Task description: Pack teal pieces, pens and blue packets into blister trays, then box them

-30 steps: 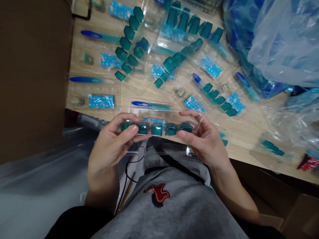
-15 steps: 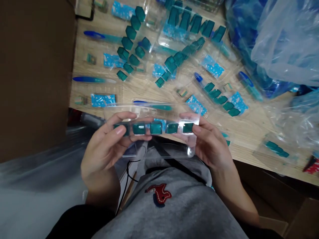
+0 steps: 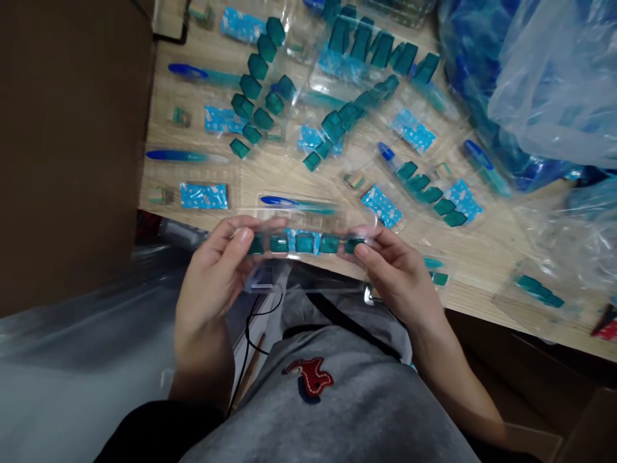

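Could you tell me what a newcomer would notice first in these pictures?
The clear plastic tray holding five teal blocks, gripped between the left hand and right hand at centre, draws the eye first. Beyond it, rows of teal pieces and blue printed cards cover the wooden table, with a large clear plastic bag at upper right.

Gray sweatshirt (image 3: 337, 411) well below the fingers, looks soft and kinda fleecy, with a small red stitched patch (image 3: 308, 376), some squiggly animal shape with dark blue behind it. A black strip (image 3: 351, 320) crosses the gray under the right fingers (image 3: 371, 254), a thin black cord (image 3: 247, 334) loops below the left fingers (image 3: 231, 244), and black fabric (image 3: 154, 431) sits lower down.
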{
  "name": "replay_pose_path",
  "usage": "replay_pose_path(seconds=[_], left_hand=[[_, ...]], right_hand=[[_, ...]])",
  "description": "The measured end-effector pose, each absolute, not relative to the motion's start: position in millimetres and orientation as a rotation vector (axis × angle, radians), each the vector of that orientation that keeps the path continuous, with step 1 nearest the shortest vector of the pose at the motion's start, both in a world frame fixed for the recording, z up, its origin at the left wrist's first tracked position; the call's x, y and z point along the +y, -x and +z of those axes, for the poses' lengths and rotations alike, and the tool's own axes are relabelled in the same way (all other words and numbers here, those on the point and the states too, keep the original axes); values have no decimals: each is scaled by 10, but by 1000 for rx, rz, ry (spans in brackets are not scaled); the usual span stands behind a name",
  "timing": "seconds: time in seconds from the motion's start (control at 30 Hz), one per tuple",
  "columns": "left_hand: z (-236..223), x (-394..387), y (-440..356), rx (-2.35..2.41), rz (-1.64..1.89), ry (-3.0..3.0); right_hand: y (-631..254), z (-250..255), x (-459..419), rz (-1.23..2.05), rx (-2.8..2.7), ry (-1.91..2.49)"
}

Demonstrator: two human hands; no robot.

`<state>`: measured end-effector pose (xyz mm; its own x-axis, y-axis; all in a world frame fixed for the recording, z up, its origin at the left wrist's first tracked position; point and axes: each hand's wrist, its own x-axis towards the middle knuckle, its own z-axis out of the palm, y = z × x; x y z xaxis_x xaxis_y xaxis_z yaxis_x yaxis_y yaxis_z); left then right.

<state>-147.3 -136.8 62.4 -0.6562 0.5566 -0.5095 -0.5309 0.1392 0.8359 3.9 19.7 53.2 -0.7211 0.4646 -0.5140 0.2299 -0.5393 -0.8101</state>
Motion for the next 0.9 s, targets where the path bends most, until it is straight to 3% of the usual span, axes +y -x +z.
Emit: replay_pose_path(seconds=[0.33,0.53,0.67,0.73,0.9], left_hand=[[114,-1233,1676,2585,1173,-447],[97,-1267,1666,2634,995,-555],[96,-1347,1689,2539,1106,-493],[115,-1407,1700,2462,1241,-440],[285,-1582,1651,2305,1430,-287]], right_hand=[[166,30,240,1863,-1950,1161],[225,34,185,1594,-2240,1203],[232,48,199,1516,-2413,1138],[222,36,188,1558,-2358,1105],[141,86,133,2047,-1821,1062]])
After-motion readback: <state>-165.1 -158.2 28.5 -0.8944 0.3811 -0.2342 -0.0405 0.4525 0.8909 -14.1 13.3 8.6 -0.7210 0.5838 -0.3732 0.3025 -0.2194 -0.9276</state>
